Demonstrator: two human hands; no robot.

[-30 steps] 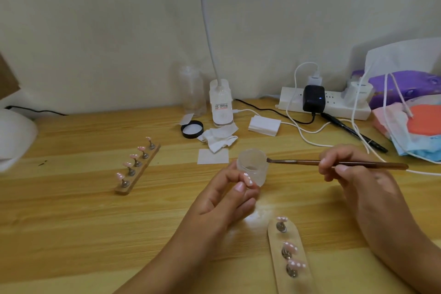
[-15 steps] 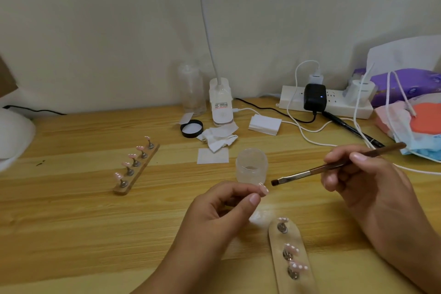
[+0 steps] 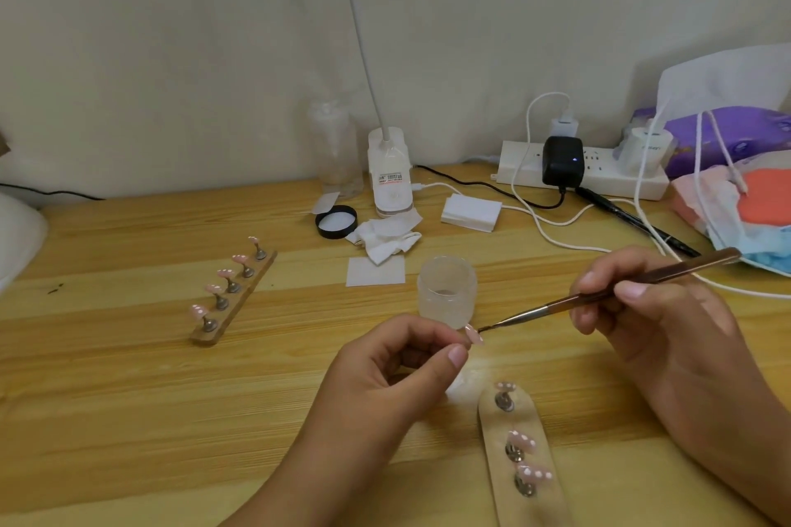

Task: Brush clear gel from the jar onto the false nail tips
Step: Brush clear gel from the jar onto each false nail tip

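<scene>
Thumb and forefinger of left hand (image 3: 387,370) pinched; right hand (image 3: 659,327) curled, pen-style

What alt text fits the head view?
The left hand pinches a pink false nail tip while the right hand holds a thin brush, bristles at that tip, over a wooden desk. An open frosted jar stands just behind; one wooden strip of mounted tips lies at left, another at bottom right.

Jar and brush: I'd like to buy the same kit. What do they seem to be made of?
Jar: probably frosted plastic, matt and translucent; its contents show hazily through the wall. Brush: glossy reddish-brown handle, lacquered wood or coated metal, I cannot tell which; grey shiny ferrule, probably metal. Bristles too small to judge.
</scene>
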